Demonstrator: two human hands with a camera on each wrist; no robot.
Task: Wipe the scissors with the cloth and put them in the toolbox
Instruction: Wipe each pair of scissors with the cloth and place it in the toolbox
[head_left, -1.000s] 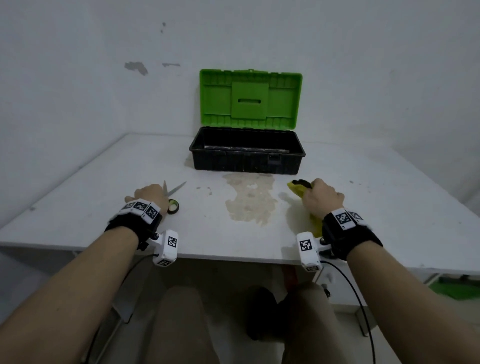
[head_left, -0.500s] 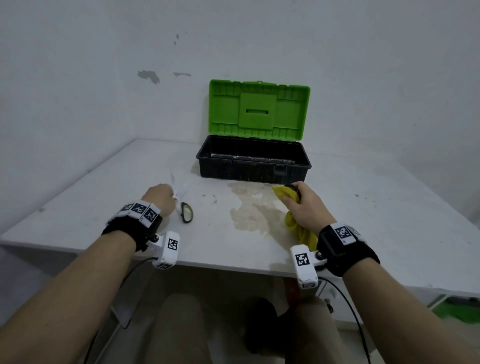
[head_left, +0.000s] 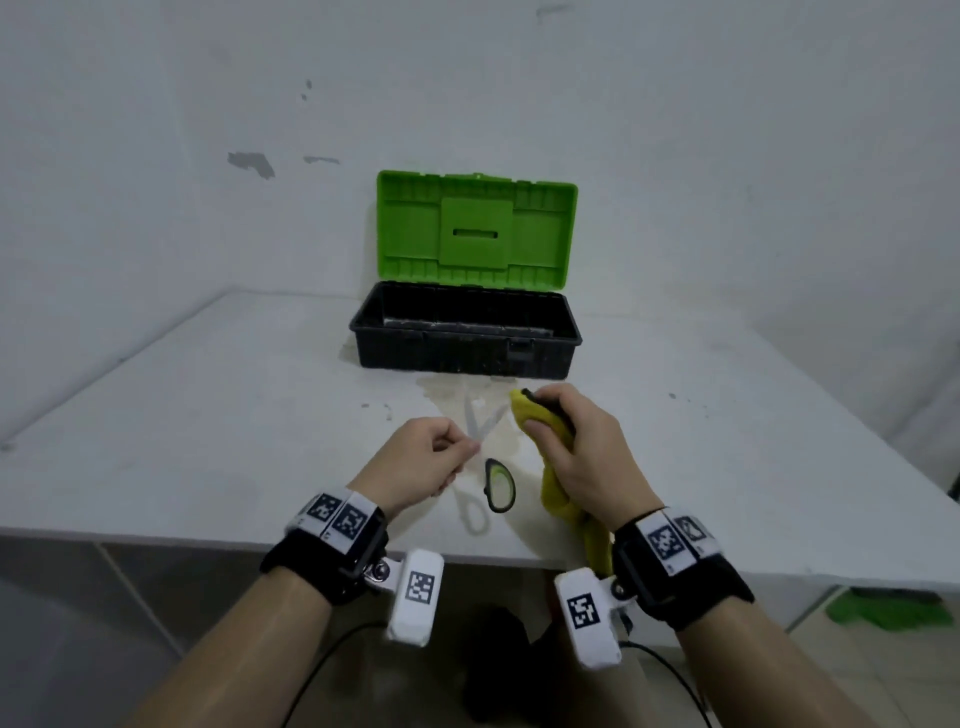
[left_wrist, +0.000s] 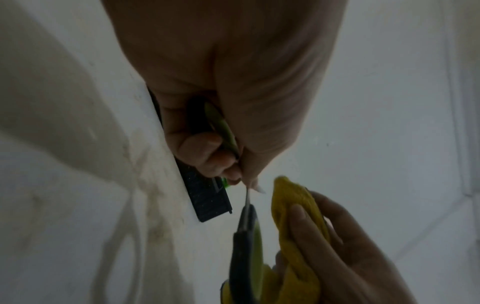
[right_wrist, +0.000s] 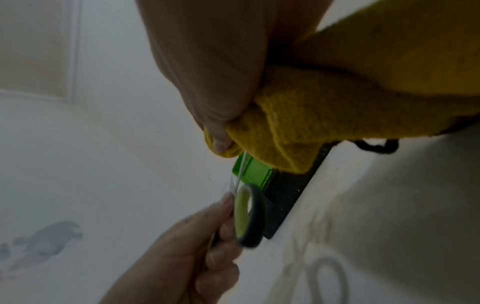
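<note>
My left hand (head_left: 460, 448) holds the scissors (head_left: 498, 486) above the table by one black-and-green handle loop (left_wrist: 223, 127); the other loop (left_wrist: 246, 246) hangs free. The pale blades (head_left: 480, 422) are blurred and point away, toward the toolbox. My right hand (head_left: 543, 422) grips the bunched yellow cloth (head_left: 553, 470) just right of the blades, its top fold (right_wrist: 298, 131) close beside them; whether it touches them I cannot tell. The black toolbox (head_left: 465, 353) stands open behind, its green lid (head_left: 475, 228) upright.
The white table (head_left: 208, 415) has a brownish stain (head_left: 447, 395) in front of the toolbox. Its front edge runs just under my wrists. A wall stands close behind the toolbox, and a green object (head_left: 883, 610) lies on the floor at right.
My left hand has lifted the scissors off the table and carried them right, toward the middle. My right hand has raised the cloth and brought it left next to the blades.
</note>
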